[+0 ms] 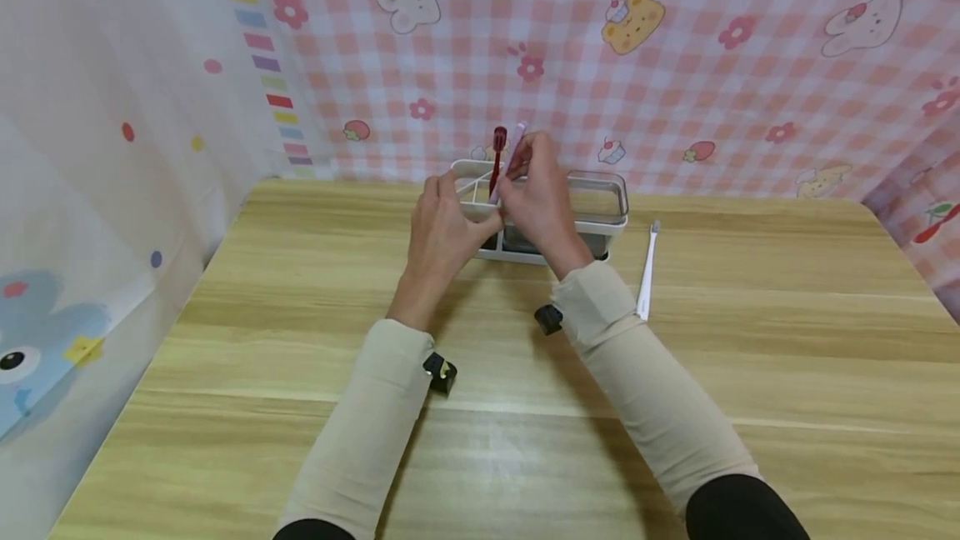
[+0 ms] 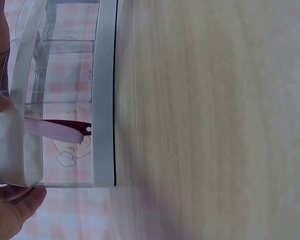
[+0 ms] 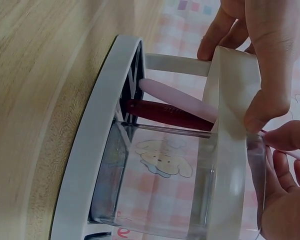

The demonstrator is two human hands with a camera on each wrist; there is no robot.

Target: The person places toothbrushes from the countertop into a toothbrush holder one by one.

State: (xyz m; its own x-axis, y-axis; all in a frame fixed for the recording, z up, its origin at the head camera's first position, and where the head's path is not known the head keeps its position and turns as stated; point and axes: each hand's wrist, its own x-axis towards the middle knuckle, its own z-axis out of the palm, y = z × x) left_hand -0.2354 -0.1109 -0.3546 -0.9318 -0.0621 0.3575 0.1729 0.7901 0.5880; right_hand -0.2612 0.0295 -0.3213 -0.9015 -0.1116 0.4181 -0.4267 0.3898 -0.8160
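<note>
At the back of the table stands a white toothbrush holder (image 1: pixel 517 257) with an upper frame, a grey-white base and a clear cup (image 1: pixel 596 205) at its right. My left hand (image 1: pixel 444 227) grips the frame's left end, thumb at the front, fingers round the side. A dark red toothbrush (image 1: pixel 498 144) stands head up in a left slot. Beside it, my right hand (image 1: pixel 542 194) pinches a pink toothbrush (image 1: pixel 518 138) near its upper part. Below the frame, the pink handle (image 3: pixel 180 99) and the red handle (image 3: pixel 165 113) slant down side by side, the pink tip close to the base.
To the right of the holder a white toothbrush (image 1: pixel 647 273) lies on the wooden table (image 1: pixel 480 457), its lower end next to my right sleeve. A pink checked cloth (image 1: pixel 480 40) hangs close behind the holder, and a white printed cloth (image 1: pixel 135 190) borders the left side.
</note>
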